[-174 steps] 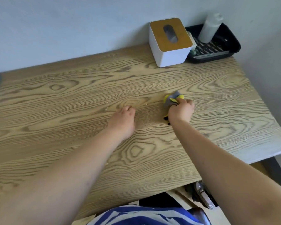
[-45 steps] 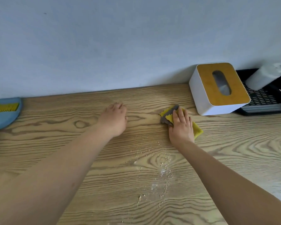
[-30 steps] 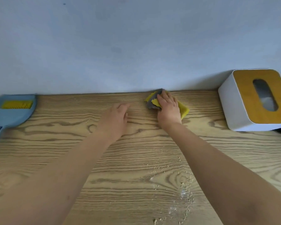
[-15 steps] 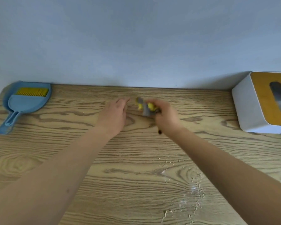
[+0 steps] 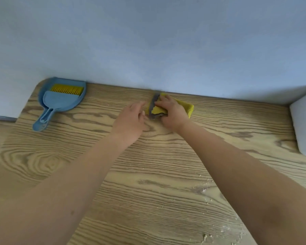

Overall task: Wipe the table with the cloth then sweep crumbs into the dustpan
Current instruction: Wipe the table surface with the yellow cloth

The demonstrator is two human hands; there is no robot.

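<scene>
A yellow and grey cloth [image 5: 186, 107] lies on the wooden table [image 5: 64, 156] at the far edge by the wall. My right hand [image 5: 172, 113] is on top of it, fingers curled over its bunched left part. Just left of the cloth, my left hand [image 5: 132, 120] rests flat on the table with straight fingers, holding nothing. A blue dustpan [image 5: 60, 102] with a yellow-bristled brush [image 5: 67, 89] lying in it sits at the far left corner, handle toward me. Pale crumbs [image 5: 206, 190] are scattered on the near right part of the table, partly hidden by my right forearm.
A white tissue box [image 5: 304, 124] stands at the right edge of the view against the wall. The blue-grey wall [image 5: 148, 41] runs along the table's far edge. The table's left edge curves off beside the dustpan.
The view has swung left, bringing the dustpan in. My right hand moved the cloth left along the far edge, lifted it bunched, and now has it down by the wall. The left hand has stayed flat.
</scene>
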